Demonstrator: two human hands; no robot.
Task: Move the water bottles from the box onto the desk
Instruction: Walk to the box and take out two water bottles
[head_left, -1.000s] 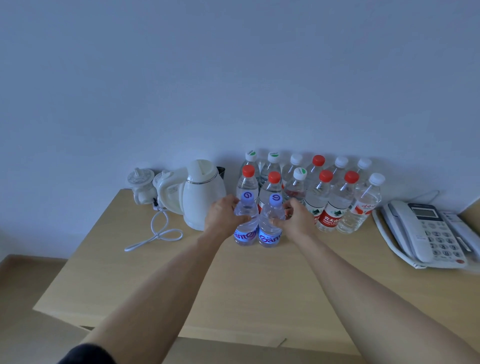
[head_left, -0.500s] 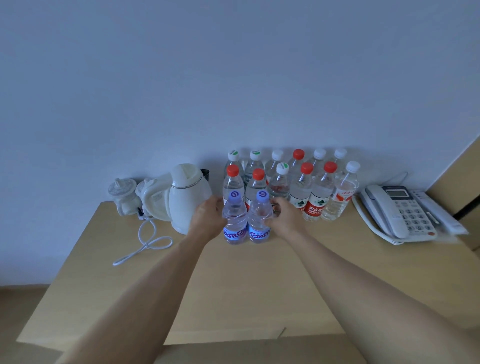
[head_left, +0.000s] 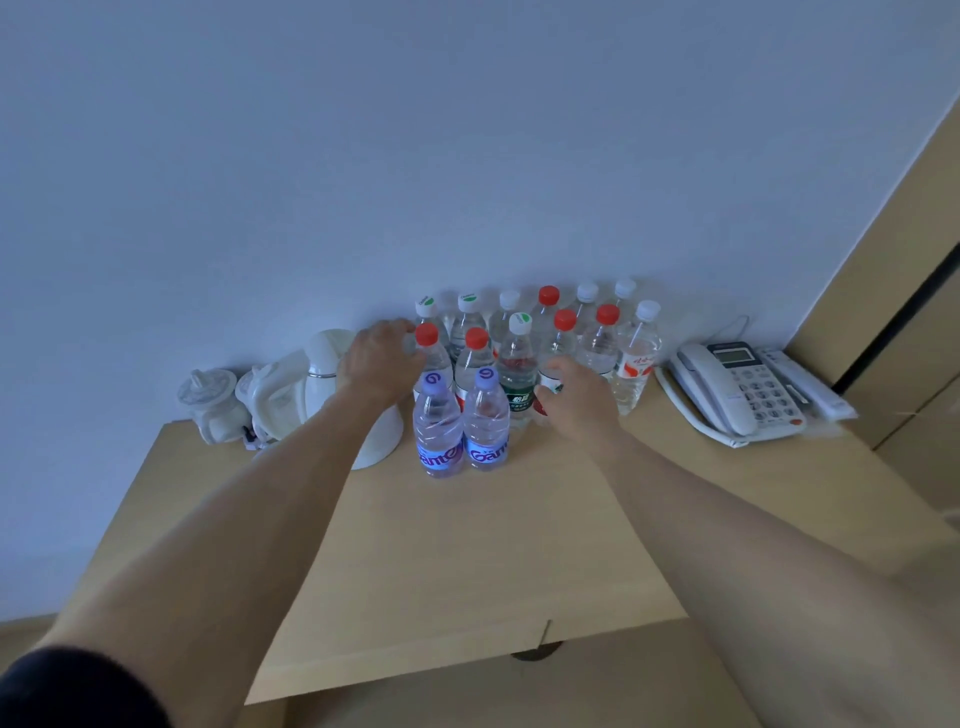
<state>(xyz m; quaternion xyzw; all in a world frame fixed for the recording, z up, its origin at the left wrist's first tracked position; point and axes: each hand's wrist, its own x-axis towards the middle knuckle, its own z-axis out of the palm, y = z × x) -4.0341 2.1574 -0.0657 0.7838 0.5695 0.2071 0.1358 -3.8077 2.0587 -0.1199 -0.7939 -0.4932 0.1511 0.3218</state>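
Observation:
Two purple-capped bottles, one on the left (head_left: 437, 434) and one on the right (head_left: 486, 423), stand side by side on the wooden desk (head_left: 467, 545), in front of several red- and white-capped bottles (head_left: 563, 338) lined up against the wall. My left hand (head_left: 376, 364) hovers beside the left purple-capped bottle with loosely bent fingers, holding nothing. My right hand (head_left: 574, 397) hangs to the right of the other bottle, fingers relaxed, also apart from it. No box is in view.
A white kettle (head_left: 332, 384) with its base and cord stands left of the bottles, partly behind my left forearm. A white desk telephone (head_left: 737, 387) sits at the right. A wooden panel (head_left: 904, 291) rises at the far right.
Both hands have let go of the two purple-capped bottles and drawn apart, the left to the left and up, the right to the right. The bottles stay standing.

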